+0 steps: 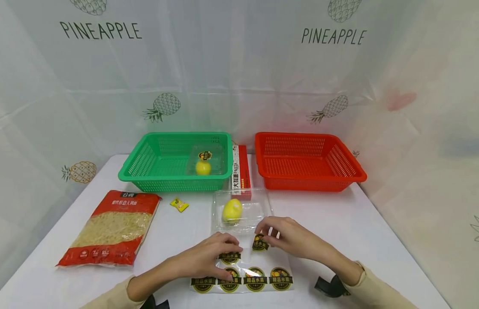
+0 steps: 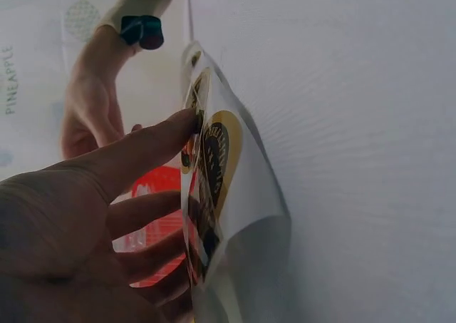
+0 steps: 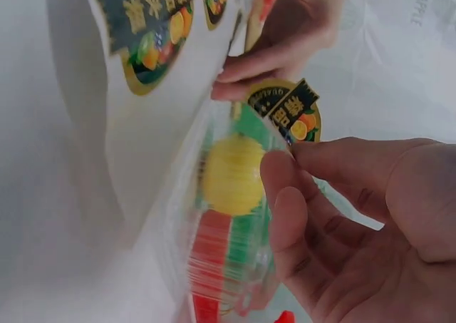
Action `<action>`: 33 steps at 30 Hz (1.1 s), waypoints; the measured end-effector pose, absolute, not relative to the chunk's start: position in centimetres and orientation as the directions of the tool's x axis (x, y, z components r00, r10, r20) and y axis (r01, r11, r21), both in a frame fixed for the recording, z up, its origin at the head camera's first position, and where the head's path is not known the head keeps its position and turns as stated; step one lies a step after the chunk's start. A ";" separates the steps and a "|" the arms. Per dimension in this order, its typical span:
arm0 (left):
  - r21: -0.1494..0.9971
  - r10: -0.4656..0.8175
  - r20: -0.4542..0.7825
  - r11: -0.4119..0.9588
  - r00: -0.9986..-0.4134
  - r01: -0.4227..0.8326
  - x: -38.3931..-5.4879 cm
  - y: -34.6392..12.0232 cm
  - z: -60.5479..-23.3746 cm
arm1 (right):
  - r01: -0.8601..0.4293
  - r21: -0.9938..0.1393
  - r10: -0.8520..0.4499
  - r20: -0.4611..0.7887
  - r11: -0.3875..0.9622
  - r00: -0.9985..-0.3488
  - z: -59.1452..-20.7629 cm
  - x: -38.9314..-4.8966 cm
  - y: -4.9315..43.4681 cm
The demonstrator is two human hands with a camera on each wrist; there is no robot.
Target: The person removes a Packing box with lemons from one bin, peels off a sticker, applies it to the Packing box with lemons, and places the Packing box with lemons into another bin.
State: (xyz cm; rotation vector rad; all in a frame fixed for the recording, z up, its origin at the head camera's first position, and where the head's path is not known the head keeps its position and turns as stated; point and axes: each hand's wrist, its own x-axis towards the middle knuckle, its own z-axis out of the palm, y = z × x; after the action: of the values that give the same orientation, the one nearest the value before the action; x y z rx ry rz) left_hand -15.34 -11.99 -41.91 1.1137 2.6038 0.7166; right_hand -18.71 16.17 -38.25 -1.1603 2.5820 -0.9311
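Sticker (image 1: 260, 244), round, black-and-gold: clamped in right hand's (image 1: 293, 238) fingers above label sheet (image 1: 275, 258), clear container (image 1: 258, 213) just beyond, slightly left; left hand (image 1: 210, 257) on sheet, thumb and fingers apart.

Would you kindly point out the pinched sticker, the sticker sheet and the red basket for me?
Pinched sticker (image 3: 288, 111): right wrist view, on its dark printed band.
Sticker sheet (image 1: 262, 261): head view, on bare backing above the lower row.
Red basket (image 1: 306, 183): head view, on its front wall.
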 end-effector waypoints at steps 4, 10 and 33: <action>0.515 0.726 0.004 0.588 -0.687 0.624 -15.3 -12.0 -41.6 | -0.633 -0.567 -0.695 0.142 0.526 -0.705 -37.6 -19.1 16.2; 0.590 0.728 0.022 0.544 -0.686 0.596 -15.5 -11.9 -40.6 | -0.623 -0.577 -0.674 0.163 0.527 -0.721 -36.5 -19.7 16.2; 0.715 0.516 0.336 0.404 -0.788 0.570 -22.5 -11.0 -37.2 | -0.660 -0.602 -0.691 0.234 0.450 -0.684 -34.9 -24.0 14.0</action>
State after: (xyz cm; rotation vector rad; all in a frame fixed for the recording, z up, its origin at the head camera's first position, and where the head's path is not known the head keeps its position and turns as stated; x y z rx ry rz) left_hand -22.46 -10.98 -37.20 1.0387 2.6840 1.4071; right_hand -24.03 14.02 -34.88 -1.2291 2.6359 -1.0619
